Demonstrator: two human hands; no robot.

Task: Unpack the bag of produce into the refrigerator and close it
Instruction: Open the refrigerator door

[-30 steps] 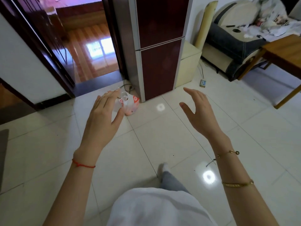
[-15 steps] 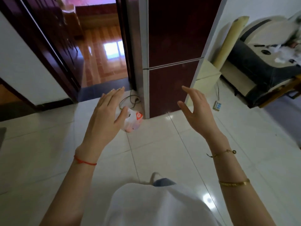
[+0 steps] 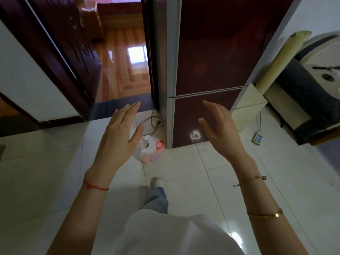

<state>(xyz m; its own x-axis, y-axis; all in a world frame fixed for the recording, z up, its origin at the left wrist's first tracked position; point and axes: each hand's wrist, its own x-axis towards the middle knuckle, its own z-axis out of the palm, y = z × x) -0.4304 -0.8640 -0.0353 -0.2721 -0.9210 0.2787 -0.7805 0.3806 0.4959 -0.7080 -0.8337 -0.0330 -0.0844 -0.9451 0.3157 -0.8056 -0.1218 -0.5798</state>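
Two bare hands are raised in front of the dark red refrigerator (image 3: 211, 57), whose two doors are both closed; the left hand (image 3: 117, 135) and the right hand (image 3: 220, 129) each have straight, spread fingers and hold nothing. One plastic bag (image 3: 150, 151) sits on the white tiled floor (image 3: 46, 172) just beside the refrigerator's lower left corner, below the left hand; one power strip (image 3: 257, 138) lies to the right.

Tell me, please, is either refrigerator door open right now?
No, both dark red doors of the refrigerator sit flush and closed, and the bag lies on the floor by its corner.
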